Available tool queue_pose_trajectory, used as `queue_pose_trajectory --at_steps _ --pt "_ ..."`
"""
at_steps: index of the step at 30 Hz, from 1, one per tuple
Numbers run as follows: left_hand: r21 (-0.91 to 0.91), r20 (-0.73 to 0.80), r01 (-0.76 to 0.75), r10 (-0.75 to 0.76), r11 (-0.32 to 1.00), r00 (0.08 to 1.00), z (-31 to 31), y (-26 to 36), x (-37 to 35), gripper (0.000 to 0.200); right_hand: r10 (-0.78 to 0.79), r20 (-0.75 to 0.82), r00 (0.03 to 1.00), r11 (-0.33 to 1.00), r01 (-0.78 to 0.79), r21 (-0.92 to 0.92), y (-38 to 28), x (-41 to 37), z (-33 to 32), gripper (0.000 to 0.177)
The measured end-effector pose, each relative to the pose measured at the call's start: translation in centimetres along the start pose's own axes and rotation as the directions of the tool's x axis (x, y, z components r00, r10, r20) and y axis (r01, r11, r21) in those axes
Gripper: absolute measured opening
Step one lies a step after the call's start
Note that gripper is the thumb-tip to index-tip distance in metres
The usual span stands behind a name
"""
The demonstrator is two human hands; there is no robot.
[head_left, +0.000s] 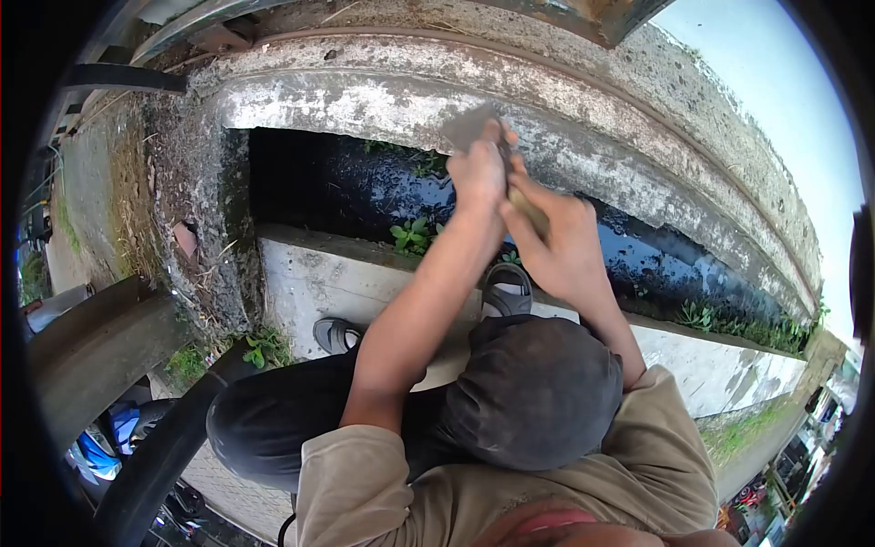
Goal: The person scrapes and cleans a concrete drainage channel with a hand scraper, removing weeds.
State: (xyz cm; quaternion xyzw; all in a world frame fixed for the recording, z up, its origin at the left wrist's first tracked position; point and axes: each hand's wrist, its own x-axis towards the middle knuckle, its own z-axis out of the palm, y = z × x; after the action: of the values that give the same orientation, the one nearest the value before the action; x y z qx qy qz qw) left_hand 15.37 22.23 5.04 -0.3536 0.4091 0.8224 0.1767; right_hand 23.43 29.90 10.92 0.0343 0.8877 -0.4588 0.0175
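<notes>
Both my hands are closed on a hand scraper with a flat grey blade (467,126) and a yellowish handle (531,211). My left hand (478,173) grips it close to the blade, fingers bent round the neck. Lower down, my right hand (558,239) wraps the handle, thumb along it. The blade, slightly blurred, lies over the rough, patchy white concrete ledge (365,108); whether it touches cannot be made out.
Below the ledge runs a drain with dark water (383,187) and small green plants (413,237). My sandalled feet (507,290) are by the near concrete wall (319,278). A dark pipe (173,438) slants at lower left. Metal beams (583,16) cross the top.
</notes>
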Motion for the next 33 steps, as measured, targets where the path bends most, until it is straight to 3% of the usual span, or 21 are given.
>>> queue_pose_trajectory --at_steps 1,3,4,7,9,10,11,12,13,14,15,17,18,19,21,23,25,27,29,31,33 --pt "0.091 0.012 0.022 -0.023 0.996 1.0 0.1 -0.8 -0.3 0.016 -0.007 0.004 1.0 1.0 0.007 0.0 0.6 -0.3 0.0 0.029" --pt "0.087 0.037 -0.005 0.002 0.996 0.999 0.6 -1.3 -0.5 0.017 0.044 -0.095 0.994 0.997 -0.037 0.069 1.6 -0.8 0.0 0.029" --pt "0.072 0.005 -0.015 0.014 0.997 1.0 1.1 -1.3 -0.7 0.017 0.115 -0.016 0.993 0.993 -0.114 0.04 1.3 -0.7 -0.9 0.029" --pt "0.086 0.035 -0.042 0.039 0.995 0.999 1.0 -1.9 -0.7 0.023 0.096 -0.027 0.995 0.994 -0.095 0.051 1.8 -1.1 -1.9 0.03" --pt "0.257 0.387 -0.364 0.25 0.895 0.888 -1.1 -3.6 0.2 0.035 0.201 0.011 0.98 0.971 -0.201 0.131 2.6 -2.9 -4.2 0.027" --pt "0.47 0.609 -0.709 0.388 0.527 0.692 -3.0 -4.5 0.8 0.046 0.175 -0.027 0.984 0.971 -0.168 0.171 4.4 -4.6 -5.8 0.027" --pt "0.462 0.614 -0.706 0.38 0.537 0.692 -2.8 -4.1 0.7 0.046 0.334 0.024 0.942 0.896 -0.325 0.302 5.4 -6.5 -8.3 0.028" --pt "0.373 0.863 -0.925 0.338 0.074 0.375 -2.4 -3.7 0.4 0.046 0.361 -0.056 0.931 0.894 -0.328 0.304 6.2 -8.4 -10.3 0.027" --pt "0.091 0.992 -0.927 0.113 -0.365 0.053 -1.8 -3.9 0.2 0.048 0.367 -0.213 0.905 0.902 -0.291 0.319 7.7 -10.3 -11.6 0.029" --pt "-0.015 1.0 -0.905 -0.023 -0.425 -0.005 -0.8 -5.0 1.0 0.052 0.447 -0.274 0.852 0.863 -0.329 0.384 9.4 -12.3 -13.3 0.032" --pt "-0.035 0.999 -0.919 -0.027 -0.393 -0.027 0.2 -5.6 1.5 0.052 0.54 -0.334 0.773 0.823 -0.4 0.404 9.9 -13.7 -14.8 0.031" --pt "-0.12 0.978 -0.862 -0.206 -0.493 -0.019 1.6 -5.7 2.9 0.06 0.521 -0.519 0.677 0.843 -0.315 0.435 12.1 -16.3 -16.3 0.03" --pt "-0.161 0.963 -0.828 -0.268 -0.538 -0.013 1.6 -5.4 3.6 0.066 0.495 -0.529 0.69 0.859 -0.295 0.419 12.7 -18.0 -17.3 0.033" --pt "-0.176 0.961 -0.832 -0.275 -0.526 -0.03 1.4 -4.5 4.0 0.066 0.499 -0.542 0.676 0.858 -0.299 0.417 13.1 -18.4 -17.4 0.033" --pt "-0.075 0.969 -0.843 -0.237 -0.533 0.064 0.9 -1.9 4.1 0.063 0.379 -0.762 0.526 0.922 -0.138 0.363 14.0 -19.1 -17.2 0.042" --pt "0.0 0.966 -0.78 -0.202 -0.626 0.162 -0.4 0.5 3.8 0.059 0.47 -0.752 0.462 0.864 -0.066 0.499 16.0 -20.1 -17.3 0.05" --pt "0.015 0.961 -0.667 -0.172 -0.745 0.214 -2.3 2.8 4.5 0.059 0.581 -0.746 0.325 0.803 -0.081 0.591 17.9 -20.2 -16.7 0.05" --pt "0.065 0.955 -0.561 -0.112 -0.826 0.276 -4.5 5.0 5.8 0.056 0.626 -0.714 0.313 0.77 -0.1 0.63 20.4 -21.8 -18.0 0.048" --pt "0.078 0.954 -0.501 -0.081 -0.862 0.287 -6.3 6.7 7.1 0.056 0.665 -0.713 0.223 0.744 -0.104 0.66 22.8 -22.5 -20.0 0.044" --pt "0.138 0.961 -0.48 0.0 -0.867 0.277 -8.4 8.1 8.8 0.059 0.688 -0.71 0.15 0.723 -0.221 0.654 24.7 -22.0 -21.3 0.042" --pt "0.281 0.944 -0.421 0.171 -0.862 0.282 -11.5 9.8 10.3 0.064 0.683 -0.699 0.212 0.722 -0.34 0.603 24.1 -20.5 -19.7 0.035"
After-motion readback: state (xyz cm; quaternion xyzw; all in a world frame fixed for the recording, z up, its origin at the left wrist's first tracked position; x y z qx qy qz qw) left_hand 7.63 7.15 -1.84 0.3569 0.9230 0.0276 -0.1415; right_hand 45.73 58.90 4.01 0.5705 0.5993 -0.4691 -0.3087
